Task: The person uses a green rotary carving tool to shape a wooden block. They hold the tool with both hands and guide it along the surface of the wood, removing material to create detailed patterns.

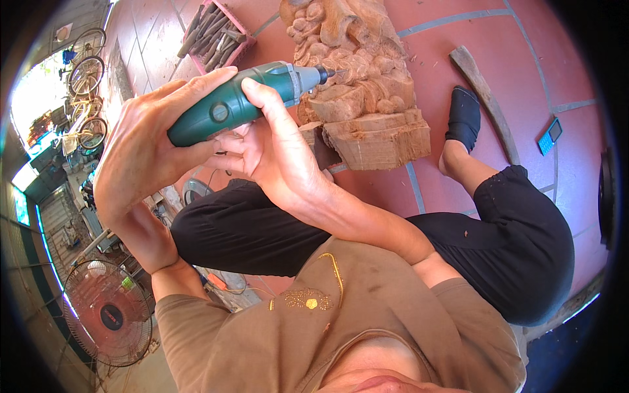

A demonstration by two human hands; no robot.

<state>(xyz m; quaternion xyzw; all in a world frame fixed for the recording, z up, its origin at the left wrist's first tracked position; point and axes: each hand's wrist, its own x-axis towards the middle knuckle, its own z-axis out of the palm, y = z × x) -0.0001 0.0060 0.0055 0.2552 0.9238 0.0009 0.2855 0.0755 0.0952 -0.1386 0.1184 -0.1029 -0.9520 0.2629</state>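
Red tiled floor under everything, grey-blue grout lines. Bicycles parked far off to my left. I'm sitting on the floor, legs spread, black trousers, brown top with gold decoration on the chest.

Wood carving ahead of me, between my feet and just beyond the hands: dense relief, rounded lumps and folds, near end a flat, rough-cut block. Red-bladed fan behind my left elbow. Pink tray ahead-left, loaded with a pile of slim dark tools. Curved wooden stick on the tiles right of the carving, next to my right foot, black sock on that one.

Green rotary tool is up in both hands, near side of the carving, grey nose pointing right. Left hand: half-curled around the rear of the body, forefinger along the top. Right hand: thumb on the casing near the nose, fingers loosely bent below; can't tell if those touch the underside.

Small blue phone on the floor, far right. Thin bit at the nose lines up over the carving; contact or gap, can't tell.
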